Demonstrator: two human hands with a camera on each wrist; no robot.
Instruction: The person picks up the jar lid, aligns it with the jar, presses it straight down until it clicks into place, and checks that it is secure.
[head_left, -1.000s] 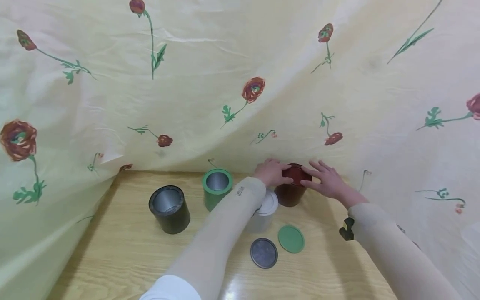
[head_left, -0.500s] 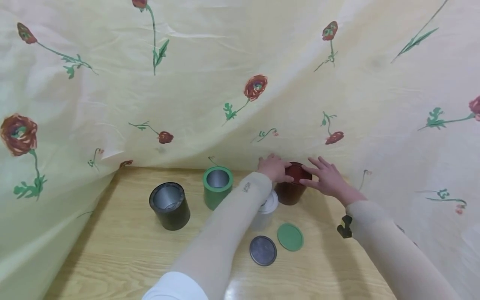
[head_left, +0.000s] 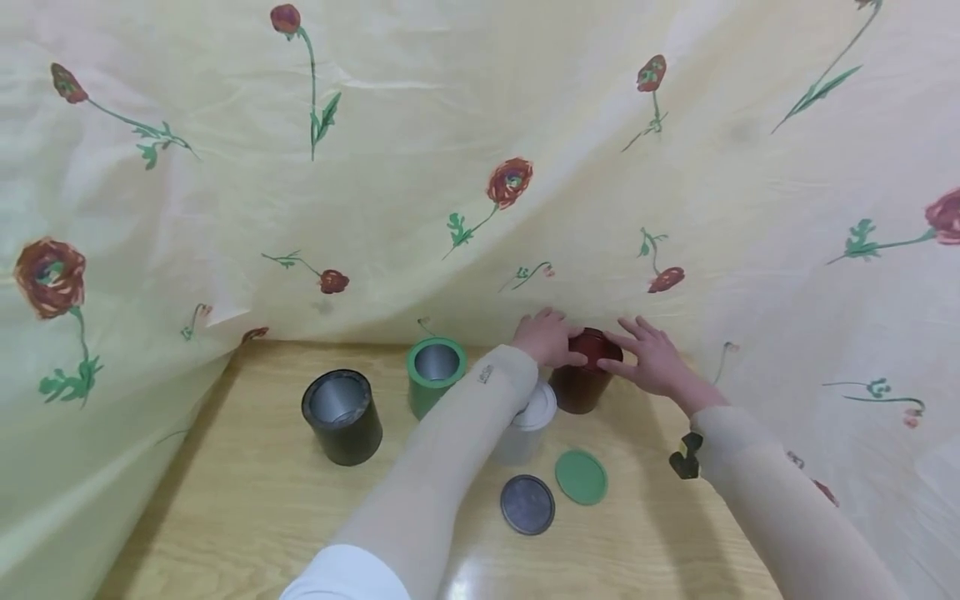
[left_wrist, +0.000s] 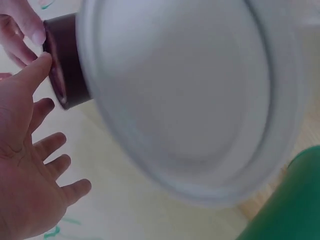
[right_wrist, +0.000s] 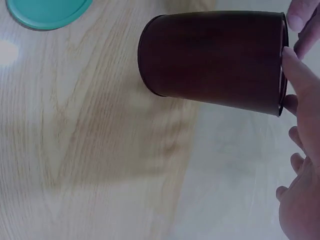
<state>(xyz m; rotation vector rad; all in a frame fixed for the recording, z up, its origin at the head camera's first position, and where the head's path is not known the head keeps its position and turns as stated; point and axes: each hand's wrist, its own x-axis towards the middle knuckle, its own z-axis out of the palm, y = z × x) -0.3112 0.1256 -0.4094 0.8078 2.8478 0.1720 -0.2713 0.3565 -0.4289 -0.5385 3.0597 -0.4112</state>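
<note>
A dark red canister [head_left: 579, 390] with a red lid [head_left: 587, 350] on top stands upright at the back right of the table. My left hand [head_left: 543, 339] touches the lid's rim from the left; its thumb [left_wrist: 37, 72] lies on the edge while the other fingers spread loosely. From the right, my right hand [head_left: 658, 364] meets the same rim, its thumb [right_wrist: 296, 70] on the edge and its fingers spread. Just in front stands a white canister [head_left: 519, 442] with a white lid [left_wrist: 185, 95], partly hidden by my left forearm.
A black canister [head_left: 348, 437] and a green canister [head_left: 426, 396], both without lids, stand to the left. A dark grey lid [head_left: 527, 505] and a green lid [head_left: 581, 477] lie flat in front. Floral cloth [head_left: 405, 208] hangs right behind the canisters.
The head view shifts slightly. Both hands stay at the red lid, with no clear movement of the canisters or loose lids.
</note>
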